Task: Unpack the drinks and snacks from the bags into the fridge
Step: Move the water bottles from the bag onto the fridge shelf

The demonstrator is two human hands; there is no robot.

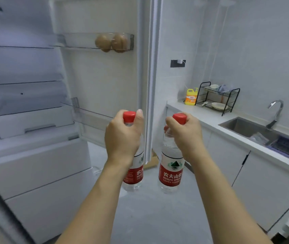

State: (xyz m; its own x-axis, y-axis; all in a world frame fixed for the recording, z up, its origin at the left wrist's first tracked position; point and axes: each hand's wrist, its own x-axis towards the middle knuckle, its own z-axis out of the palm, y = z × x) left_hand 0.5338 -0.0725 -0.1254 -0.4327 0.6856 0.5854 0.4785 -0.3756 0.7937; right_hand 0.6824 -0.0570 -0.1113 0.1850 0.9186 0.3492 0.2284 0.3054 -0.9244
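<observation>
Fingers (138, 114) of the left hand (122, 136) curl round the neck of one water bottle (135, 173), just under its red cap (129, 115). The right hand (184, 134) grips the second water bottle (171, 173) the same way, below its own red cap (179, 118). Both bottles hang upright above the floor (149, 217), side by side but apart, in front of the open fridge (34, 155). Its door (105, 76) stands wide, two eggs (111, 42) on the upper door shelf. To the right, the counter (201, 117) carries a yellow detergent bottle (191, 97), a dish rack (217, 97) and a sink (242, 126).
</observation>
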